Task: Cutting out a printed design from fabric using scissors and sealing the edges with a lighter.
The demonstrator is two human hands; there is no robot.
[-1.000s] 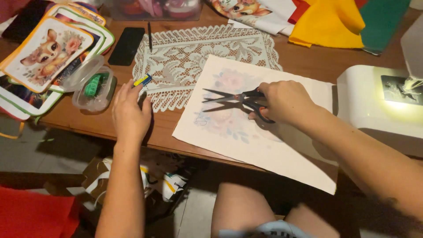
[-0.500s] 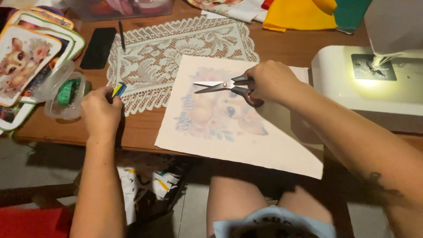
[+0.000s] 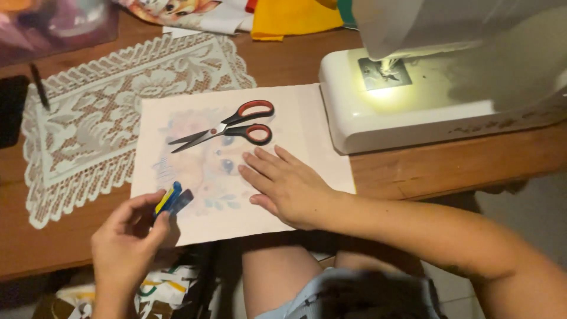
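Bare arms, light blue shorts

1. Left hand [image 3: 127,236] pinches small blue-yellow clip [image 3: 172,199] at edge of pale printed sheet [image 3: 307,127].
2. Right hand [image 3: 287,184] flat on sheet.
3. Red-handled scissors [image 3: 227,127] lie on sheet, slightly parted.
4. White sewing machine [image 3: 413,100] just beside; lace mat [image 3: 88,124] under sheet's left edge.

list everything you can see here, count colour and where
scissors: 1, red and black handles, blades partly open, lying on the sheet
printed sheet: 1, white with faint picture, table front
lace mat: 1, cream, left of the sheet, partly under it
sewing machine: 1, white, lamp lit, table right
folded fabrics: several, yellow, red, white, far edge
pen: 1, dark, on the mat's left end
small clip-like piece: 1, blue and yellow, in left fingers
table: 1, brown wood
left hand: holds the small piece
right hand: flat on the sheet
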